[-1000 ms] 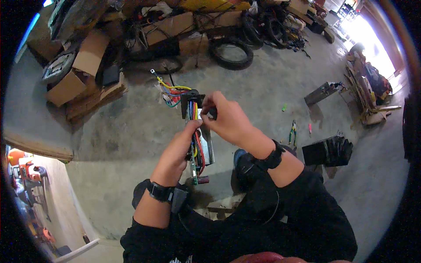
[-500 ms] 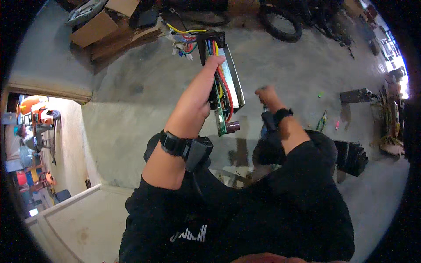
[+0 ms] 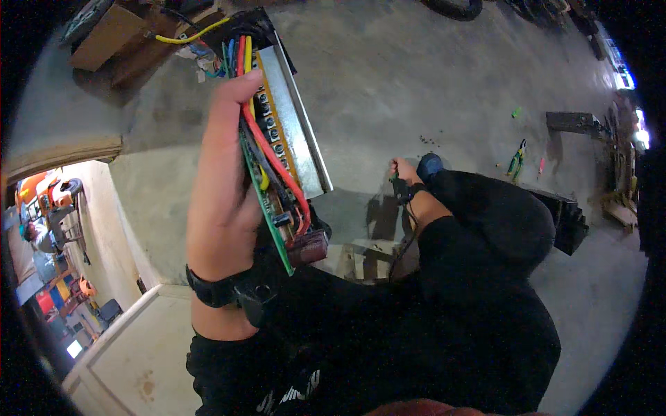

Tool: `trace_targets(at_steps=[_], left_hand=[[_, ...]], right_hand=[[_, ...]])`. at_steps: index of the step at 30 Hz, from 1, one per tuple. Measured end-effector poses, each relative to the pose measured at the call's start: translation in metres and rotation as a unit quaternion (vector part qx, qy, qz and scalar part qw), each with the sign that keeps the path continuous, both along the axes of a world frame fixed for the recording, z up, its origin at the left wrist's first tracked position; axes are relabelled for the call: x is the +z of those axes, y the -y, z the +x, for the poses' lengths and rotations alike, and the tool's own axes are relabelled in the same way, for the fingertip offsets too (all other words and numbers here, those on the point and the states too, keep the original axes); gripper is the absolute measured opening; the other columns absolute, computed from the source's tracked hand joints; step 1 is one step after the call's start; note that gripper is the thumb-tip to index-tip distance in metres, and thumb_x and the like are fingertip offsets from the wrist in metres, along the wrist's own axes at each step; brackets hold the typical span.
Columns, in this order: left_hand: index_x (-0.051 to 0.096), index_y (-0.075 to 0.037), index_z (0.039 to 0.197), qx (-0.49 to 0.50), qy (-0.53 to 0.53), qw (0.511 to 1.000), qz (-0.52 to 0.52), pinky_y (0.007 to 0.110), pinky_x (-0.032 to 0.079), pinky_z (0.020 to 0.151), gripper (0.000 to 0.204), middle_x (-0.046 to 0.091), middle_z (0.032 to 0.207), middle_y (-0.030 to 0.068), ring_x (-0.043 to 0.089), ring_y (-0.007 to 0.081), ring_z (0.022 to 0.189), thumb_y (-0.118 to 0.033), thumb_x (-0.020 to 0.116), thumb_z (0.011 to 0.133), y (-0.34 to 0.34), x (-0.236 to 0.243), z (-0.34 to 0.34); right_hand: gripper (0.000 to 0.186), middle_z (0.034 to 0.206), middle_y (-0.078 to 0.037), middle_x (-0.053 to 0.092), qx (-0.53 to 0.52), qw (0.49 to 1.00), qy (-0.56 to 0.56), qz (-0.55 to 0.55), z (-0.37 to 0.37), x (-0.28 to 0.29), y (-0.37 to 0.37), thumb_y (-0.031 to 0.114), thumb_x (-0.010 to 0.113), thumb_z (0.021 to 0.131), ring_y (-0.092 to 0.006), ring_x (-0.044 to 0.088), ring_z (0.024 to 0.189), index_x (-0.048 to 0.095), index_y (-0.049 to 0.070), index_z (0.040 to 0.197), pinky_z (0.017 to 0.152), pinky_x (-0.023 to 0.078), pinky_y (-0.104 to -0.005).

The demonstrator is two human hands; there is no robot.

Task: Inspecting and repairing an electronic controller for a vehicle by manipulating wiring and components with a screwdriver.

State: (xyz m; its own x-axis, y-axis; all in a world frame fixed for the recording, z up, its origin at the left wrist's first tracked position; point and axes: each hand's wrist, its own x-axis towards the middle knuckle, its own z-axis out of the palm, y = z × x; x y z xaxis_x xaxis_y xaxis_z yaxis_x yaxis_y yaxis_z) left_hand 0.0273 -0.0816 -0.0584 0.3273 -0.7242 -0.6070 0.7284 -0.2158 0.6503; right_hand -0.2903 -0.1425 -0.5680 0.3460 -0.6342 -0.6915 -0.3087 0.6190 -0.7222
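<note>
My left hand (image 3: 232,139) is closed around an opened electronic controller, raised close on the left. Its green circuit board (image 3: 267,222) runs along the palm side. Thick red wires (image 3: 269,149), with yellow, blue and black ones, pass lengthwise under my thumb. Along the other side lies a silvery metal plate (image 3: 295,118). A dark red-brown cylindrical part (image 3: 307,248) sits at the near end, and a yellow lead (image 3: 191,38) sticks out at the far end. My right hand (image 3: 406,170) is low beside my knee, fingers curled around something dark that I cannot make out.
Tiny dark pieces (image 3: 430,141) lie on the concrete floor beyond my right hand. Farther right are green-handled pliers (image 3: 517,159), a pink stick (image 3: 541,165), a grey metal casing (image 3: 570,122) and a black ridged block (image 3: 570,225). Cardboard boxes (image 3: 111,38) stand far left.
My left hand has brought the controller closer and to the left, turning its parts more into view. My right hand has drawn back toward me and slightly left.
</note>
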Motion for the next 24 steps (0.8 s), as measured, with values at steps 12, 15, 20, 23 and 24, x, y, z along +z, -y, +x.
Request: trace_targets(at_steps=[12, 15, 20, 23, 24], left_hand=[[0.058, -0.004, 0.105, -0.037, -0.026, 0.999, -0.010, 0.025, 0.050, 0.061, 0.032, 0.061, 0.083, 0.0043, 0.060, 0.0139, 0.067, -0.028, 0.060, 0.084, 0.001, 0.002, -0.001], [0.058, -0.006, 0.105, -0.026, -0.008, 1.000, -0.008, 0.024, 0.049, 0.062, 0.027, 0.060, 0.082, 0.0029, 0.059, 0.0123, 0.067, -0.025, 0.058, 0.086, -0.008, 0.003, 0.000], [0.057, -0.010, 0.105, -0.056, 0.027, 0.997, -0.038, 0.023, 0.047, 0.063, 0.020, 0.057, 0.082, 0.0005, 0.055, 0.0096, 0.067, -0.020, 0.055, 0.088, -0.010, 0.008, -0.005], [0.056, -0.012, 0.106, -0.102, 0.011, 0.991, -0.082, 0.022, 0.046, 0.064, 0.017, 0.055, 0.081, -0.0009, 0.053, 0.0079, 0.067, -0.017, 0.053, 0.090, 0.005, 0.002, -0.016], [0.056, -0.012, 0.100, -0.094, 0.004, 0.993, -0.075, 0.024, 0.047, 0.062, 0.019, 0.056, 0.078, -0.0006, 0.055, 0.0088, 0.066, -0.025, 0.058, 0.086, 0.010, -0.006, -0.012]], right_hand=[[0.020, 0.067, -0.001, 0.050, -0.270, 0.959, 0.021, 0.077, 0.000, -0.020, 0.029, 0.025, 0.048, 0.090, -0.0130, 0.047, 0.056, 0.052, 0.009, 0.079, 0.052, 0.038, -0.0266], [0.023, 0.069, -0.003, 0.056, -0.130, 0.986, -0.103, 0.021, 0.038, 0.016, 0.027, 0.025, 0.048, 0.087, -0.0147, 0.052, 0.059, 0.057, 0.005, 0.080, 0.055, 0.041, -0.0286], [0.020, 0.068, -0.006, 0.060, 0.159, 0.947, -0.225, -0.164, 0.042, 0.017, 0.032, 0.019, 0.049, 0.080, -0.0180, 0.058, 0.064, 0.059, 0.004, 0.075, 0.061, 0.044, -0.0325], [0.020, 0.073, -0.008, 0.063, 0.131, 0.968, -0.154, -0.146, -0.032, -0.023, 0.036, 0.018, 0.047, 0.079, -0.0234, 0.060, 0.066, 0.061, 0.004, 0.076, 0.063, 0.045, -0.0344], [0.018, 0.074, -0.010, 0.064, 0.227, 0.930, -0.185, -0.224, -0.019, -0.013, 0.035, 0.018, 0.050, 0.077, -0.0252, 0.061, 0.068, 0.062, 0.005, 0.078, 0.064, 0.046, -0.0353]])
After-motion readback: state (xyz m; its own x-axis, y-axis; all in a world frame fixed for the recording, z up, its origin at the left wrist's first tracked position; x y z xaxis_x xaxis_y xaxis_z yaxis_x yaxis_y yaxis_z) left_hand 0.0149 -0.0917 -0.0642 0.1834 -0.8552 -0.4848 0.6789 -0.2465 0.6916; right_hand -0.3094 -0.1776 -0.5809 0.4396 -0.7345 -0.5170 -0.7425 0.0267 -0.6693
